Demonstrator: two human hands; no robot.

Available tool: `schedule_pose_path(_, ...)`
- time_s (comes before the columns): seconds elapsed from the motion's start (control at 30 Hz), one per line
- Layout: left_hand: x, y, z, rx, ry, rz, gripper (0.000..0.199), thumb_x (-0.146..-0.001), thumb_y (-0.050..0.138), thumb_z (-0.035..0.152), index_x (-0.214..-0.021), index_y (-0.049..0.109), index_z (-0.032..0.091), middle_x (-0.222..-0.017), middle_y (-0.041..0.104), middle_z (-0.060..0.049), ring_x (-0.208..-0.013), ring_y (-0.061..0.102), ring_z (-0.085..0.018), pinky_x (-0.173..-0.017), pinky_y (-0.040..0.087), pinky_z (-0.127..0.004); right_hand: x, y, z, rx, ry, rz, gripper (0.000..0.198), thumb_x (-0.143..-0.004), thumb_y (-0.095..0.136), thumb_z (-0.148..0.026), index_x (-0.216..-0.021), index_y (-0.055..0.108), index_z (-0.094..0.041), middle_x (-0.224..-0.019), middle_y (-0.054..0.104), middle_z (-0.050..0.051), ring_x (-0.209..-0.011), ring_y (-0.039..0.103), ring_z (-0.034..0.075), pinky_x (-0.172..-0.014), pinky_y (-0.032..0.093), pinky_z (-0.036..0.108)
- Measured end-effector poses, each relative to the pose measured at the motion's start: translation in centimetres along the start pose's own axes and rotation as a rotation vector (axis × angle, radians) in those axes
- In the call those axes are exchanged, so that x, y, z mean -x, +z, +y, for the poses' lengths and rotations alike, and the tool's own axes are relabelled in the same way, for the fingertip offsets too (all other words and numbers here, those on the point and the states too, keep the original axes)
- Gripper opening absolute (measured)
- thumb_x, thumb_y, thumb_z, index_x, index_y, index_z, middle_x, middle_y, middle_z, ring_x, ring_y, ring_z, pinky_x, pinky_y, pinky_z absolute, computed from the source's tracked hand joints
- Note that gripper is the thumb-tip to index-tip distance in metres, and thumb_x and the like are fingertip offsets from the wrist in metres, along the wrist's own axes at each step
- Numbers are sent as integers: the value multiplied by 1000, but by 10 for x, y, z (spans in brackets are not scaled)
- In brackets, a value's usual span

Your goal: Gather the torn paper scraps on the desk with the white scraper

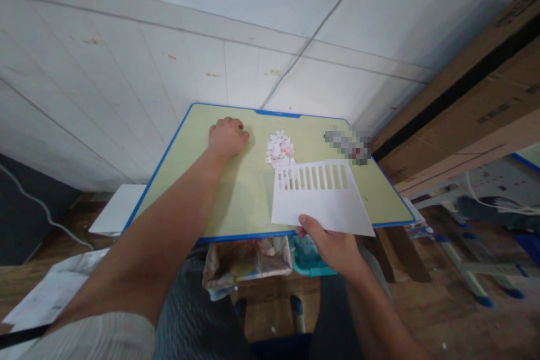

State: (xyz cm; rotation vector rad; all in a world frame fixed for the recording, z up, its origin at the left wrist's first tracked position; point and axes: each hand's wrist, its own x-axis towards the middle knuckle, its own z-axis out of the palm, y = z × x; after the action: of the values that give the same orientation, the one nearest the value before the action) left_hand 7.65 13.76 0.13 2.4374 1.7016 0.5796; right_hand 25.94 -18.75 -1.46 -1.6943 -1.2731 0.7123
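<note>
While the left hand (228, 136) lies curled near the far-left corner of the desk (248, 202), whether empty I can't tell, the right hand (335, 244) pinches a slotted white sheet (320, 205) over the near edge. Its thumb is on top.

Over at the yellow-green table (244, 202) with the blue edge, the person's right hand (327, 242) grips a white sheet (318, 205) with a row of slots cut in it, just beside a heap of pale paper scraps (280, 149), while the left hand (228, 136), fingers curled, rests on the tabletop near the far edge.
</note>
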Motion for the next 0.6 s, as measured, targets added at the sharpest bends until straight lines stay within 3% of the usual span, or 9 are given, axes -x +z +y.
schedule_pose_path(0.13, -3, 0, -5, -41, -5, -4, 48, -107, 61, 36, -143, 85, 16, -157, 75, -21, -151, 66, -44, -130, 54, -58, -13, 1, 7, 4, -77, -63, 29, -99, 74, -55, -90, 87, -32, -86, 89, 7, -93, 86, 35, -122, 65, 53)
schedule_pose_path(0.27, -10, 1, -13, -88, 7, 3, 47, -106, 61, 38, -139, 86, 17, -154, 77, -21, -148, 68, -44, -129, 56, -57, -26, 0, 7, 7, -156, -176, 34, -103, 70, -55, -110, 94, -30, -104, 94, 9, -111, 89, 36, -125, 65, 53)
schedule_pose_path(0.43, -16, 2, -22, -73, 23, 21, 41, -104, 63, 41, -130, 89, 25, -150, 80, -18, -146, 69, -45, -129, 57, -58, -32, -5, 1, -50, -256, -264, 27, -106, 71, -47, -108, 95, -32, -101, 94, 9, -117, 89, 35, -119, 70, 51)
schedule_pose_path(0.6, -15, -1, -18, -32, -12, 8, 35, -103, 65, 40, -127, 88, 28, -149, 78, -16, -149, 66, -45, -132, 54, -57, -31, -7, -2, -168, -158, -245, 30, -104, 72, -46, -81, 86, -34, -82, 89, 4, -84, 87, 30, -99, 75, 46)
